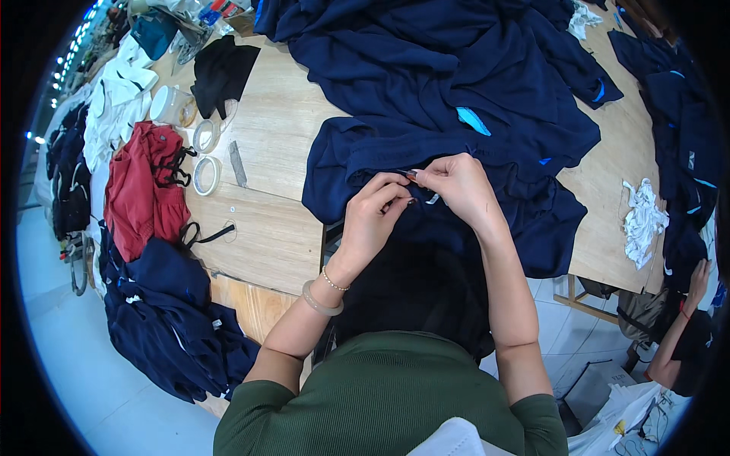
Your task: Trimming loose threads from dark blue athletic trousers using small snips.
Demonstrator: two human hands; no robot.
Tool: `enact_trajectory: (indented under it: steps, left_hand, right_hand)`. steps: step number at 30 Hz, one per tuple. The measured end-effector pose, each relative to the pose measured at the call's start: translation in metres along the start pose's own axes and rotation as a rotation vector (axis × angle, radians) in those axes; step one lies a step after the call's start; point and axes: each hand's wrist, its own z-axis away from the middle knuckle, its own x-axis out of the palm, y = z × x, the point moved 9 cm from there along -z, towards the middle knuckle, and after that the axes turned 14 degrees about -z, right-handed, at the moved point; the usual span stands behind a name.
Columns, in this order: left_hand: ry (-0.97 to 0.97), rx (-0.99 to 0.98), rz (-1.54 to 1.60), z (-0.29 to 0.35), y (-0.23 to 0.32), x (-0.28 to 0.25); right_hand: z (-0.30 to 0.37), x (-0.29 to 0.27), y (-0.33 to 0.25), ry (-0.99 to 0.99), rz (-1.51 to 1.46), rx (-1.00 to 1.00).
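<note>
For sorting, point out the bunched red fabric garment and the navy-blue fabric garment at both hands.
Red fabric garment (143, 188), head view: middle of its bunched cloth.
Navy-blue fabric garment (380, 148), head view: its folded upper part.

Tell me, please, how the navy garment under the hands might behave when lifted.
The navy garment seems floppy, lying in soft folds. Its matte cloth probably won't slip. It may sag, since the left hand and right hand touch little of it.
</note>
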Motion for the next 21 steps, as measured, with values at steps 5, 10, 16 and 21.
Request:
enact_trajectory:
  steps: [5, 10, 16, 21]
  left_hand:
    - [-0.005, -0.009, -0.009, 0.001, 0.001, -0.001]
    - [-0.025, -0.029, 0.024, 0.004, 0.002, 0.002]
    - [-0.382, 0.075, 0.171, 0.027, 0.036, 0.034]
    - [-0.038, -0.662, 0.697, 0.014, -0.024, 0.039]
  right_hand:
    - [-0.001, 0.001, -0.004, 0.021, 0.004, -0.026]
    - [-0.002, -0.002, -0.004, 0.022, 0.023, -0.013]
    - [0.012, -0.051, -0.007, 0.080, -0.224, -0.017]
    - [0.022, -0.065, -0.013, 0.135, -0.387, 0.024]
